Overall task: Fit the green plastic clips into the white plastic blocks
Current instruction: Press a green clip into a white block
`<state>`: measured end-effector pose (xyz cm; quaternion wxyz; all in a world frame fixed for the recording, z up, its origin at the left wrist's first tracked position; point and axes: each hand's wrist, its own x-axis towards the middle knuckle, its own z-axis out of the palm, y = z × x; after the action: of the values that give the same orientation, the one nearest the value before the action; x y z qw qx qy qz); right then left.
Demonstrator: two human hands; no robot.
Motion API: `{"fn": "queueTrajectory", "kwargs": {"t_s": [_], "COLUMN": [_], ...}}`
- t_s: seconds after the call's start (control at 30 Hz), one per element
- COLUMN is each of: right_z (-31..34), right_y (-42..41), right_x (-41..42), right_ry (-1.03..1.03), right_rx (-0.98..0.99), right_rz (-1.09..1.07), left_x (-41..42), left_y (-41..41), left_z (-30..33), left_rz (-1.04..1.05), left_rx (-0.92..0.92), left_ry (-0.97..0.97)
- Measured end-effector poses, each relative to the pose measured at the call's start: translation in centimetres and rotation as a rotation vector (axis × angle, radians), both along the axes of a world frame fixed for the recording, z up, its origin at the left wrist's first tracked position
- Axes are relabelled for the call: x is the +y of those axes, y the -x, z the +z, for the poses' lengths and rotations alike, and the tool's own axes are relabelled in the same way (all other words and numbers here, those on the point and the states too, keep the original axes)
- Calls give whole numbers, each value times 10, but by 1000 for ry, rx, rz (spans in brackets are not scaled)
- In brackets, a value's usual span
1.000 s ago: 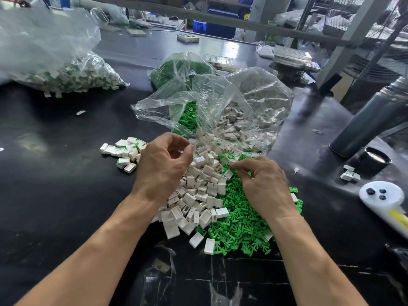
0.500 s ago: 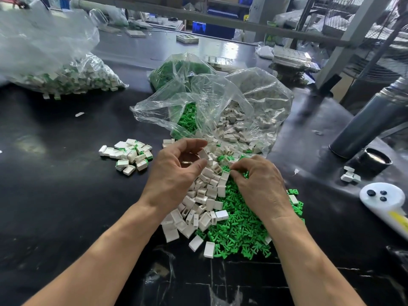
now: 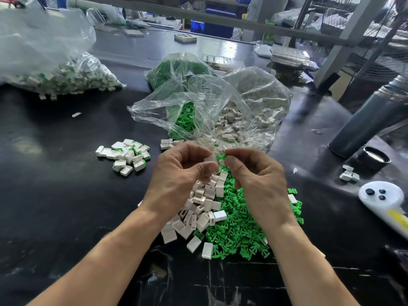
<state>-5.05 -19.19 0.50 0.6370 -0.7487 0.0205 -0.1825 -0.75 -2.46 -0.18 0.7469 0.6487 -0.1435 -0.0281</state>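
My left hand (image 3: 178, 173) pinches a white plastic block (image 3: 210, 159) between thumb and fingers, raised above the heaps. My right hand (image 3: 258, 175) pinches a green clip (image 3: 221, 157) right beside that block, the two nearly touching. Below my hands lies a heap of loose white blocks (image 3: 198, 208) and, to its right, a heap of green clips (image 3: 240, 230). A small pile of blocks with green clips fitted (image 3: 127, 154) sits on the black table to the left.
Open clear bags of green clips (image 3: 183, 118) and white blocks (image 3: 240, 120) lie behind the heaps. A big bag of fitted blocks (image 3: 66, 78) is far left. A grey cylinder (image 3: 366, 122), a black cap (image 3: 374, 160) and a white handheld device (image 3: 384, 199) stand right.
Both hands have lifted off the heaps and come together. My left hand now holds a white block and my right hand a green clip, brought tip to tip.
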Motion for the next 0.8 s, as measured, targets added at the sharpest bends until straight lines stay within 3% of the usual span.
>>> {"fn": "queueTrajectory", "kwargs": {"t_s": [0.53,0.8], "right_z": [-1,-2], "right_y": [3,-1], "right_x": [7,3], "right_ry": [-11,34], "right_rx": [-82,-87], "right_rz": [84,48], "left_x": [0,-2], "left_y": [4,5], "left_z": [2,3], "left_rz": [21,1], "left_rx": [-48,8], "left_ry": [-53,39]}}
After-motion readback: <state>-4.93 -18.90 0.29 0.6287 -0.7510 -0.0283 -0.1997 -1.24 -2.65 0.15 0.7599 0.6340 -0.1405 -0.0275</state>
